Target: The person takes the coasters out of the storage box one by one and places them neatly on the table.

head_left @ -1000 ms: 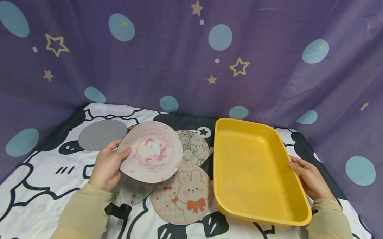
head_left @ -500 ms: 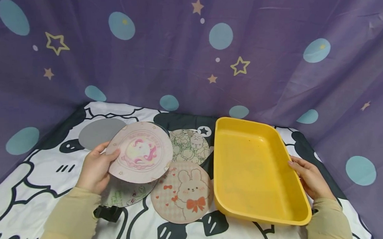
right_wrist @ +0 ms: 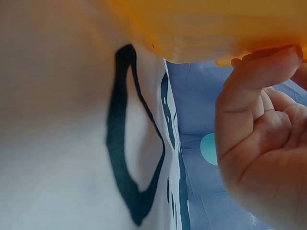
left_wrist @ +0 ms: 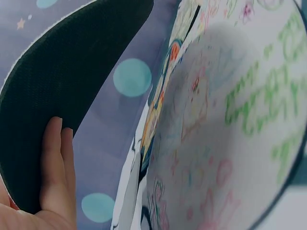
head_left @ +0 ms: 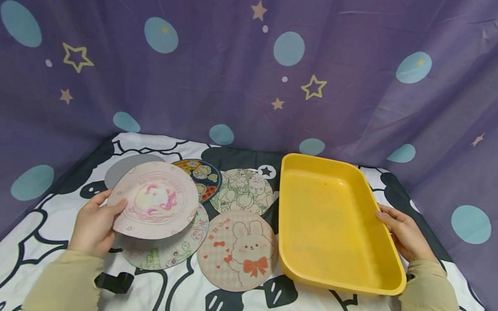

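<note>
In the head view my left hand (head_left: 96, 223) pinches the left edge of a round pink mouse pad (head_left: 156, 200) with a unicorn print, thumb on top. The left wrist view shows the fingers against its dark underside (left_wrist: 53, 72). The pad is raised over a white round pad with coloured drawings (head_left: 166, 257), partly covering it. At the right, my right hand (head_left: 406, 232) grips the right rim of a yellow rectangular tray (head_left: 333, 216). The right wrist view shows the curled thumb and fingers (right_wrist: 261, 120) at the tray's edge.
Beside the tray lie a rabbit-print round pad (head_left: 238, 261), a green-patterned one (head_left: 244, 192) and a dark blue one (head_left: 208, 175). A grey round piece (head_left: 123, 166) is partly hidden at the back left. A purple curtain (head_left: 230, 83) stands behind the patterned cloth (head_left: 25, 236).
My left hand has moved left with the pink mouse pad, uncovering the dark blue pad and more of the white pad. The right hand and the yellow tray have stayed in place.
</note>
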Motion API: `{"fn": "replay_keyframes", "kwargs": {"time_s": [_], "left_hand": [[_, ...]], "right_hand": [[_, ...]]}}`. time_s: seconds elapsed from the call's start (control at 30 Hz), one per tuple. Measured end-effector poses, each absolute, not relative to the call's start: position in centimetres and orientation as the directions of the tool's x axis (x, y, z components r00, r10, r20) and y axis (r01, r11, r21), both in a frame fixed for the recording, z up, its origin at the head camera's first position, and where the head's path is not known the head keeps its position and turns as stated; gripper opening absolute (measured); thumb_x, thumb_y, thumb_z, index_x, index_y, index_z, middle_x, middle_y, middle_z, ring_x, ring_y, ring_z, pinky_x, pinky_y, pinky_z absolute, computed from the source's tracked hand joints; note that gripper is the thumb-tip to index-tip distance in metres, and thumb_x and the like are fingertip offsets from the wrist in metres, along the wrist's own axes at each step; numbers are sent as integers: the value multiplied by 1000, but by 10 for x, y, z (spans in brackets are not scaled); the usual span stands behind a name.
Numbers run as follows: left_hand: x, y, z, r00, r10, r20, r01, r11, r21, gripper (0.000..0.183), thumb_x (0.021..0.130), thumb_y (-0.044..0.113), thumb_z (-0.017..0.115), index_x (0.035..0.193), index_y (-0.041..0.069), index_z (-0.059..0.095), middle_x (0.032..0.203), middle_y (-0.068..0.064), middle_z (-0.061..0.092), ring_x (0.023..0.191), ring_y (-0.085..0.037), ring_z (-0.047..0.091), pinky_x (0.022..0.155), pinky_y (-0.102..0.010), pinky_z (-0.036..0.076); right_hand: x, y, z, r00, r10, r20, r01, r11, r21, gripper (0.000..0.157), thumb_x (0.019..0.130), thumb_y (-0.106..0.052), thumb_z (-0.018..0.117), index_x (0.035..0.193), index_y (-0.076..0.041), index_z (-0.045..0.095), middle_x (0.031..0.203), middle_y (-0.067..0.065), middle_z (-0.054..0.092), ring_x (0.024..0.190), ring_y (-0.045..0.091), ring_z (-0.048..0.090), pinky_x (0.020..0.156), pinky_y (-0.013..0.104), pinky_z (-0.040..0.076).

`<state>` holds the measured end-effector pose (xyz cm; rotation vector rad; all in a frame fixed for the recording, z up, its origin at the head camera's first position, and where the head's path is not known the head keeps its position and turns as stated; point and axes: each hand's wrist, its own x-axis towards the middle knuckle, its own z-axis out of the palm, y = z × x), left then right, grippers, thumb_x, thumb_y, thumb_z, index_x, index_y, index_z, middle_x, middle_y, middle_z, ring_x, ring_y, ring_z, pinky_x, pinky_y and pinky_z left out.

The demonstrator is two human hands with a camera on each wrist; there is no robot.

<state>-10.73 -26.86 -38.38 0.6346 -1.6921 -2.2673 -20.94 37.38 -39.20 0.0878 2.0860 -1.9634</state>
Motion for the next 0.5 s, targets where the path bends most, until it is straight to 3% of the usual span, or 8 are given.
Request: {"fn": "replay_keyframes", "kwargs": {"time_s": [0.2,0.37,0.5], "left_hand": [[-102,-281,-384,-849,-475,-231,-82,-313,946,69,95,9,65,155,15,32,112,11,47,87,3,58,67,-15,53],[-96,-293,-389,-831,-502,-237,-64,-339,939,42,93,5,67,129,22,52,107,11,50,79,1,61,61,-18,54],[-89,-304,-392,-855,-475,-211,-30,-361,932,37,90,5,70,117,24,53,98,14,57,75,-2,63,59,-21,54]], "right_hand": [[-209,374,-392,-958,-128,-258,248,88,-965,17,100,-30,59,117,-32,60,101,-14,71,82,8,68,75,23,59],[-210,373,-394,-964,-171,-205,199,54,-979,16,103,-24,54,111,-34,64,101,-11,72,82,8,69,74,23,60],[-210,374,-394,-965,-171,-199,195,37,-980,18,103,-22,54,109,-35,65,100,-10,72,80,9,68,72,23,59]]}}
